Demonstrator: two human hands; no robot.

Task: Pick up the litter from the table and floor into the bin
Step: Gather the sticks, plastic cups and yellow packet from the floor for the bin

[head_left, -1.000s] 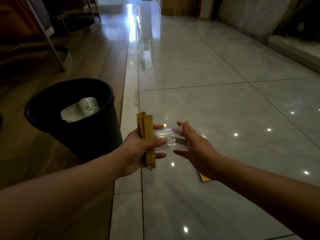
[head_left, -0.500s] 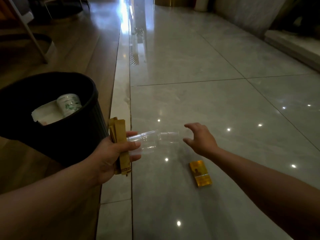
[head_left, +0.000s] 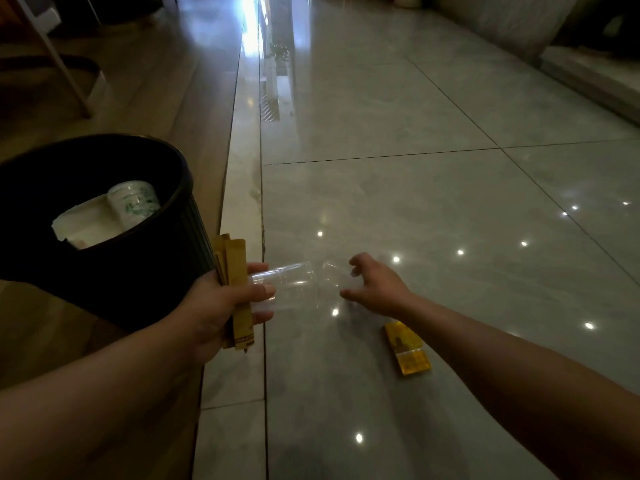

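Note:
My left hand (head_left: 218, 306) is shut on a bundle of brown paper sachets (head_left: 238, 261) and on one end of a clear plastic cup (head_left: 294, 285), which lies sideways and points right. My right hand (head_left: 379, 289) hovers at the cup's far end with curled, spread fingers and holds nothing; blur hides whether it touches the cup. A yellow packet (head_left: 408, 348) lies on the tiled floor just below my right wrist. The black bin (head_left: 145, 271) stands at the left, right beside my left hand. It holds a white paper cup (head_left: 133, 202) and a white tray (head_left: 86, 223).
The bin stands on wooden flooring (head_left: 156, 81). A pale stone strip (head_left: 242, 150) divides the wood from glossy grey tiles (head_left: 415, 202). A white furniture leg (head_left: 65, 64) slants at the far left. A low ledge (head_left: 588, 81) runs along the far right.
The clear cup went from both hands into my left hand alone. My right hand let go and hovers beside it. The yellow packet came into sight under my right arm.

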